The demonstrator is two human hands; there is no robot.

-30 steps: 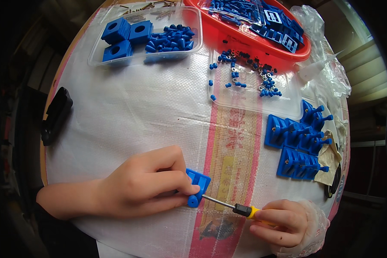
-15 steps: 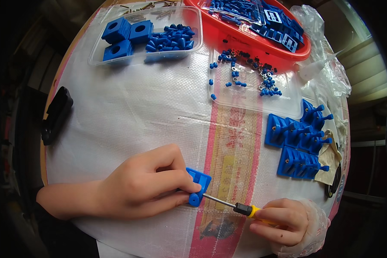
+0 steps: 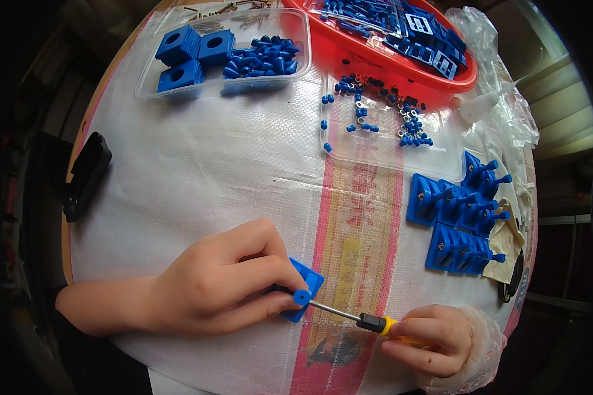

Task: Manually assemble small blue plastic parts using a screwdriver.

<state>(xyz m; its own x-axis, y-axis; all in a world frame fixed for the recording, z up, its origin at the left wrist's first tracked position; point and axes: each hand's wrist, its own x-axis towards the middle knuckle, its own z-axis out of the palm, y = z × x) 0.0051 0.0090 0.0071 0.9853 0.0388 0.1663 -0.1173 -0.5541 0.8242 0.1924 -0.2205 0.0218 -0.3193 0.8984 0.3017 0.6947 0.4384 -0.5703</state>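
Note:
My left hand (image 3: 237, 283) is closed on a blue plastic part (image 3: 311, 279), a square plate with a round-ended peg, pinched between thumb and fingers near the table's front middle. In my right hand (image 3: 438, 339) is a screwdriver (image 3: 370, 322) with a yellow and black handle, gripped with the fingers round the handle. Its metal shaft points left, and the tip meets the blue part beside the round peg end. The exact contact point is hidden there. A clear plastic sleeve covers my right wrist.
Several assembled blue parts (image 3: 456, 253) stand in rows at right. A clear tub (image 3: 145, 89) holds blue square plates and cones. Small blue caps and rings lie on a clear tray (image 3: 375, 155), before a red basin (image 3: 464, 82) of blue pieces. A black case (image 3: 89, 174) lies left.
The round peg end has turned upward and slightly right in my left fingers, now by the screwdriver tip. The screwdriver has shifted a little; my hands stay nearly in place.

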